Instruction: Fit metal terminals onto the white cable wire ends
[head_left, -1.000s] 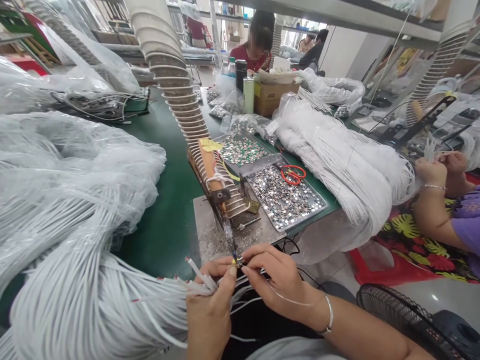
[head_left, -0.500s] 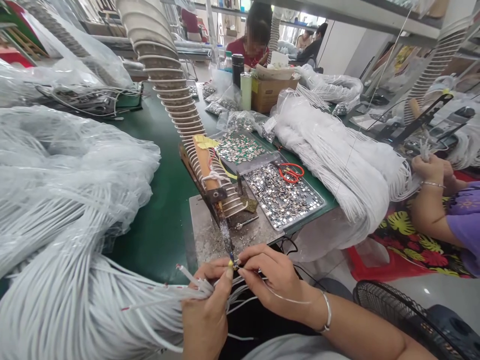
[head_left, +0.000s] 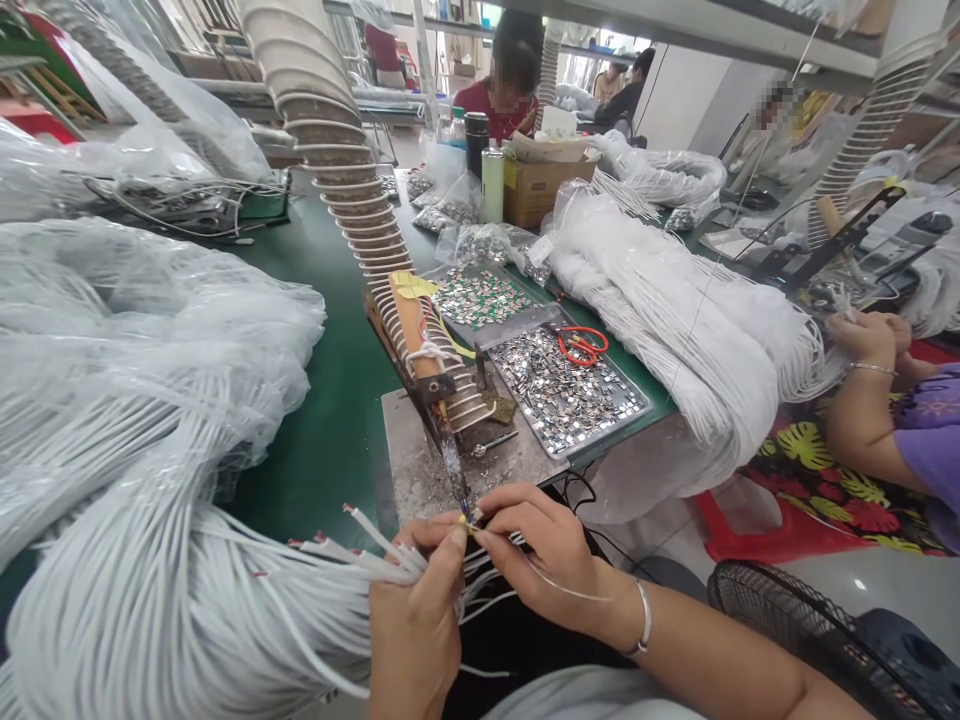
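My left hand (head_left: 420,610) is closed round several white cables (head_left: 394,562) whose cut ends show red. Its thumb and forefinger pinch a small yellowish end at the tip of a soldering iron (head_left: 452,468). The iron is clamped at a slant, its tip pointing down between my hands. My right hand (head_left: 536,545) is closed in a pinch on a thin wire, which looks like solder wire (head_left: 562,588) and trails back over the wrist. Both sets of fingertips are close together just under the iron's tip. Exactly what touches the tip is too small to tell.
A ribbed hose (head_left: 341,160) comes down behind the iron. Right of it lie small metal connectors (head_left: 555,390) in a tray, with red-handled scissors (head_left: 583,346) on top. Big cable bundles (head_left: 150,600) fill the left. A co-worker's hands (head_left: 874,340) are at right, a fan (head_left: 772,610) below.
My fingertips have shifted slightly up and left at the iron's tip. The cables in my left hand have fanned a little differently. The thin wire stays in my right hand.
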